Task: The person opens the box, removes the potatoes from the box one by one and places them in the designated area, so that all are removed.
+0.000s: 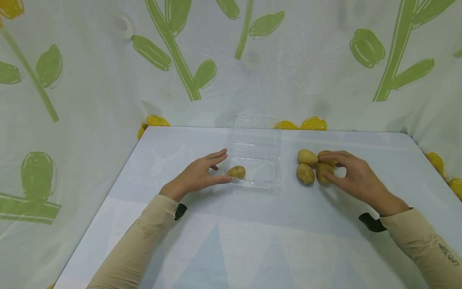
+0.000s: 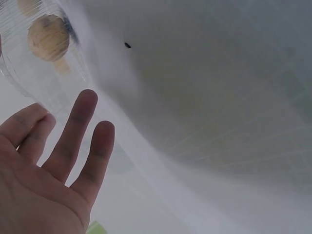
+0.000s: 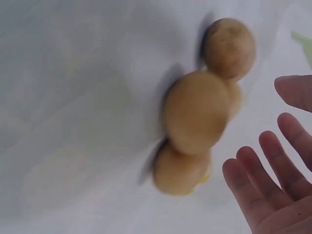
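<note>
Potatoes (image 1: 313, 167) clustered beside right hand (image 1: 355, 176) — left hand (image 1: 197, 176) at tray edge (image 1: 278, 160).

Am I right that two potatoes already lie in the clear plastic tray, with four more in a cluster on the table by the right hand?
Not quite: the clear plastic tray holds only one potato, as the head view shows. The rest stands: a cluster of four potatoes lies on the table by the right hand.
</note>
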`<action>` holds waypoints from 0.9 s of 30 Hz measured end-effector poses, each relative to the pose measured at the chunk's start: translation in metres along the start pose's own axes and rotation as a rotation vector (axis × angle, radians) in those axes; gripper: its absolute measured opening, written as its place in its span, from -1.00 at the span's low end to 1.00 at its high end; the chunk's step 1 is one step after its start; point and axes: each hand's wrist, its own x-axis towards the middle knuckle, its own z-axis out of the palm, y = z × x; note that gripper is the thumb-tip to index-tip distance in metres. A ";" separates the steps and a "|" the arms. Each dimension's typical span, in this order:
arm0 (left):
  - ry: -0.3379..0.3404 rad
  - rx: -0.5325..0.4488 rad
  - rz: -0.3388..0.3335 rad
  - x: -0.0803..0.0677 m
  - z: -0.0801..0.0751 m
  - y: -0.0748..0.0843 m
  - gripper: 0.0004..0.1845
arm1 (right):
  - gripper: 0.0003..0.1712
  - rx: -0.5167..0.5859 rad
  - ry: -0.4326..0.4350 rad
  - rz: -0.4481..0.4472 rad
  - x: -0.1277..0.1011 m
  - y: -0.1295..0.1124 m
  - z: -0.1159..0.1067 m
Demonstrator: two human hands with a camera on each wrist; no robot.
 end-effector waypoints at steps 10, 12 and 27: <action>-0.011 0.040 0.003 0.000 -0.001 0.005 -0.01 | -0.44 0.125 -0.016 0.034 0.020 -0.030 0.001; -0.012 0.038 -0.004 0.000 -0.001 0.005 -0.01 | -0.45 0.151 -0.009 0.026 0.025 -0.032 0.003; -0.003 0.031 -0.027 0.000 -0.002 0.007 -0.01 | -0.49 0.266 -0.043 0.051 0.060 -0.054 0.026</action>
